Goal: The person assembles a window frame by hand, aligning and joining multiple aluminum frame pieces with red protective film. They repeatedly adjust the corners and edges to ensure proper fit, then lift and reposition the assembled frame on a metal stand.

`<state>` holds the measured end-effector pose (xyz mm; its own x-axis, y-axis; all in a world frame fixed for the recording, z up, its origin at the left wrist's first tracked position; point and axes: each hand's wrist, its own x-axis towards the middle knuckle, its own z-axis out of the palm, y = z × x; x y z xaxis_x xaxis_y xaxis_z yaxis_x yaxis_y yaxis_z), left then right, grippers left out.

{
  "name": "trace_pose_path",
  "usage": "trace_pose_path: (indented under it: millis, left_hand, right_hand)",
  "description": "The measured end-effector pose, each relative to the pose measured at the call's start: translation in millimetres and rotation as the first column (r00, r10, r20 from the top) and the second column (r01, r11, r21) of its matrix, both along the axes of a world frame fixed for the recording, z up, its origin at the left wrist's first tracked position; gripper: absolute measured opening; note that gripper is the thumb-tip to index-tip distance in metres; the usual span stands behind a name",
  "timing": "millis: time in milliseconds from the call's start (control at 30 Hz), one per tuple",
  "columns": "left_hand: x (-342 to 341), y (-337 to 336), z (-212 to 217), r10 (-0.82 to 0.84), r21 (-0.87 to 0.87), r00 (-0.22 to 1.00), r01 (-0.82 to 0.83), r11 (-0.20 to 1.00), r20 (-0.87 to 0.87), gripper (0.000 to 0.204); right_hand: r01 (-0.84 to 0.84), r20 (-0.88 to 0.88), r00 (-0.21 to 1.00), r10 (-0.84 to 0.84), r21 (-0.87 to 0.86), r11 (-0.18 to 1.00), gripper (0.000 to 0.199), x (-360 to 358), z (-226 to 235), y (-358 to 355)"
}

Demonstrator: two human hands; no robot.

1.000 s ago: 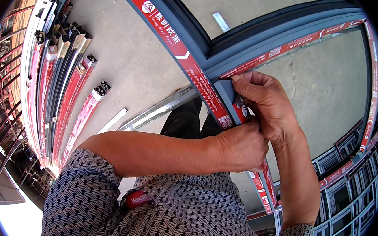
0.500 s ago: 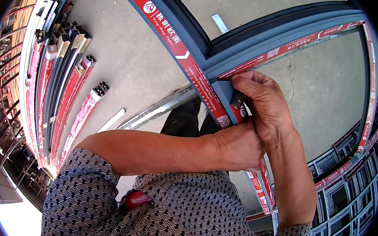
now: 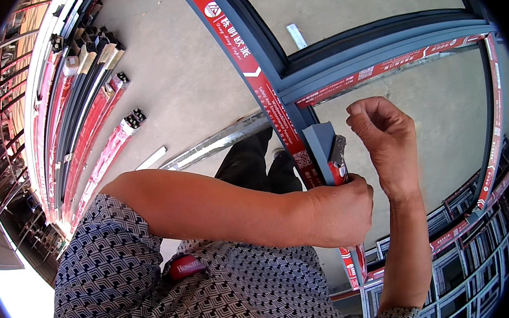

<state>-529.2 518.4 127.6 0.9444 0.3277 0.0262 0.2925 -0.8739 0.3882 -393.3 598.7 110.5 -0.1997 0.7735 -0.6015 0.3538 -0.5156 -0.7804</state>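
Far left: a rack (image 3: 8, 137) holding stacked aluminium profiles (image 3: 82, 120), grey and red-taped, standing on end. Centre: left hand (image 3: 340, 212) closed around the short upright bar (image 3: 330, 156) of the grey window frame (image 3: 359, 71), just below the frame's joint. Right hand (image 3: 383, 137) hovers just beside the bar, fingers curled loosely shut, holding nothing visible.

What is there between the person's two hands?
In the head view, the left hand grips a red-taped frame bar; its grey end sticks up between it and the raised right hand.
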Motion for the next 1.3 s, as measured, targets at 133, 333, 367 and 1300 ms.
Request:
trace_pose_path:
  millis: [133, 333, 367, 1300]
  left_hand:
    - [-17, -23, 7, 0.055, -0.054, 0.997, -0.058, 0.997, -0.047, 0.052]
    - [-22, -42, 2, 0.184, -0.05, 0.983, -0.185, 0.981, -0.021, 0.046]
    - [-22, -42, 2, 0.187, -0.033, 0.982, -0.188, 0.982, -0.024, 0.045]
    - [-23, -40, -5, 0.208, -0.079, 0.978, -0.206, 0.975, 0.022, 0.046]
  right_hand:
    - [-0.37, 0.349, 0.916, 0.197, 0.548, 0.75, 0.021, -5, -22, -27]
    - [-0.638, 0.588, 0.767, 0.255, 0.739, 0.216, 0.037, -17, -43, -17]
    - [-0.636, 0.587, 0.767, 0.257, 0.747, 0.192, 0.036, -18, -46, -14]
    - [-0.71, 0.672, 0.677, 0.302, 0.704, 0.025, 0.02, -26, -46, 5]
